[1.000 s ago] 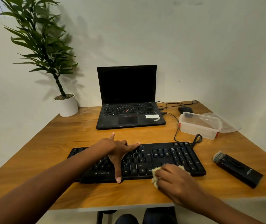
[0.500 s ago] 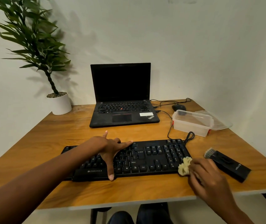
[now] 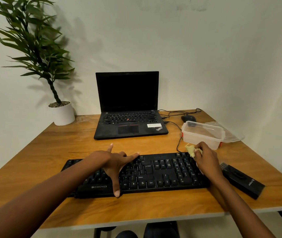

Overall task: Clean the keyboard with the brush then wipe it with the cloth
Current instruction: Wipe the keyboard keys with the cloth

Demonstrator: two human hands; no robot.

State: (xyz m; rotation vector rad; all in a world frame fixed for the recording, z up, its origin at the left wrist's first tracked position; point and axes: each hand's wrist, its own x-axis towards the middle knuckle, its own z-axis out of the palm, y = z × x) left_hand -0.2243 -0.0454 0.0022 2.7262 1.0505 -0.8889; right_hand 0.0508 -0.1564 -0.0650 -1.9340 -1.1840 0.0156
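- A small office or home-office desk is suggested by a wooden table [image 3: 68,146] set against a plain pale wall [image 3: 188,57].
- An open black laptop [image 3: 128,107] is placed at the table's back edge.
- A mouse [image 3: 188,118] is seen right of the laptop, a black keyboard [image 3: 154,174] in front of it.
- A potted plant [image 3: 61,112] is stood left of the laptop.

Wooden desk [image 3: 51,152] w/ pale edge against plain off-white wall [image 3: 205,57].
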